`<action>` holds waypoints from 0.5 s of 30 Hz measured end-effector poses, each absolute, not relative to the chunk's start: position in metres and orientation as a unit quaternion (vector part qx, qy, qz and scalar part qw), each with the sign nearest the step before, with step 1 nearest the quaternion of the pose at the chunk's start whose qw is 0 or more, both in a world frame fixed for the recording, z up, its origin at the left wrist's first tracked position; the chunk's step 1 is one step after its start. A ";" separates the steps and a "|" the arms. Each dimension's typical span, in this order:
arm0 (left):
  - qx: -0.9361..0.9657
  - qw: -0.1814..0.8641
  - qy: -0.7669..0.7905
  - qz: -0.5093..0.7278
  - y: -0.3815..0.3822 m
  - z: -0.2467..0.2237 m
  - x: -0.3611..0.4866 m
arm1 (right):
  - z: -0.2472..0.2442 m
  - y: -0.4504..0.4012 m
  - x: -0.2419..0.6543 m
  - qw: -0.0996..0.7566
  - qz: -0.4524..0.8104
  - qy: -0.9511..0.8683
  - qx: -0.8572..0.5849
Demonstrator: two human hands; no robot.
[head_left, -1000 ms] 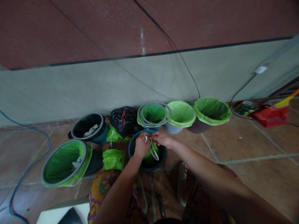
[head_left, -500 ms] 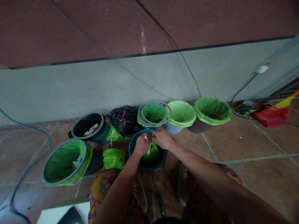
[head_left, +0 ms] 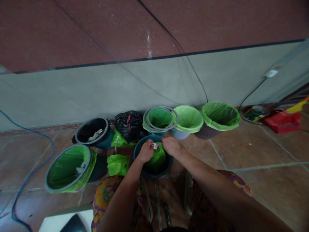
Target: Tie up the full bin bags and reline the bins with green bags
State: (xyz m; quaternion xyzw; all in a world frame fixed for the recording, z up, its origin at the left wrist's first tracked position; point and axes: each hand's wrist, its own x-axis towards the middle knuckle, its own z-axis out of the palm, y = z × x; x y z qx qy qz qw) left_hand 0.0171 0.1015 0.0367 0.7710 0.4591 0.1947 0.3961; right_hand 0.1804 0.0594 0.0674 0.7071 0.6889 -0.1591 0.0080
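Note:
A teal bin [head_left: 142, 141] stands on the floor between my feet, with a green garbage bag [head_left: 158, 161] gathered inside it. At the bag's neck a white drawstring [head_left: 155, 145] stretches between my hands. My left hand [head_left: 146, 151] is closed on its left end, over the bin's left side. My right hand [head_left: 171, 145] is closed on the right end, near the bin's back right rim. Just left of the bin lie a smaller green tied bag [head_left: 117, 164] and another green bag [head_left: 118, 139] with a white tie. A black garbage bag [head_left: 129, 125] with a red tie sits behind them.
Two bins [head_left: 93, 130] [head_left: 67, 167] with liners and paper stand at the left. Behind my hands, a bin with loose grey rings [head_left: 160, 118] adjoins two green-lined bins [head_left: 188, 117] [head_left: 220, 116]. A red dustpan [head_left: 282, 121] lies right; a blue hose [head_left: 33, 174] runs left.
My hands have moved slightly apart, drawing the drawstring more level and taut. The green bag's neck looks more tightly gathered beneath it.

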 end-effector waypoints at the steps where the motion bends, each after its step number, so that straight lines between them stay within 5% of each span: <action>1: 0.762 0.405 0.462 0.205 0.102 0.034 0.017 | 0.068 0.059 0.181 0.009 -0.164 0.690 0.705; 7: 0.743 0.413 0.485 0.206 0.104 0.030 0.017 | 0.072 0.057 0.191 0.002 -0.210 0.670 0.712; 15: 0.759 0.322 0.566 -0.013 0.087 0.039 0.020 | 0.067 0.045 0.187 0.046 -0.246 0.704 0.664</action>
